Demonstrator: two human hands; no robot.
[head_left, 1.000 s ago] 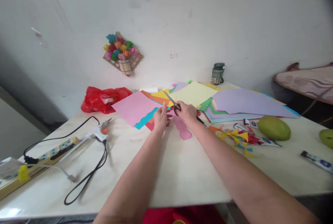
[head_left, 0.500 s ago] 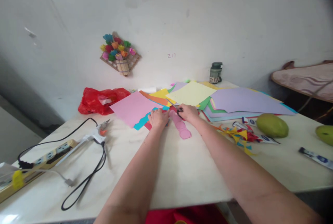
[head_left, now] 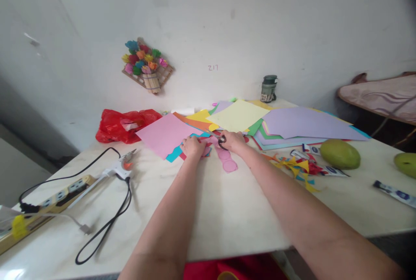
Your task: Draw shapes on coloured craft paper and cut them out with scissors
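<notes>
My right hand [head_left: 234,142] is closed round the dark handles of a pair of scissors [head_left: 221,139], whose blades point away to the left. Under and in front of them runs a strip of pink paper [head_left: 230,166] with circles drawn on it, its near end lying on the table. My left hand [head_left: 193,146], fingers curled, pinches pink paper at the left of the scissors; its fingertips are partly hidden. Beneath that hand lie blue paper [head_left: 174,154] and red scraps. A large pink sheet [head_left: 167,135] rests just beyond on the left.
Coloured sheets [head_left: 292,122] spread along the back, with a bottle [head_left: 268,88] behind. Right: yellow scraps [head_left: 294,166], glue tubes [head_left: 394,193] and a green fruit [head_left: 340,154]. Left: a red plastic bag [head_left: 130,125], a corded glue gun [head_left: 121,167] and a power strip [head_left: 61,197].
My left hand has shifted slightly left, and more pink paper shows beside its thumb. The scissors and right hand have moved a little left. The whole view has shifted slightly.
</notes>
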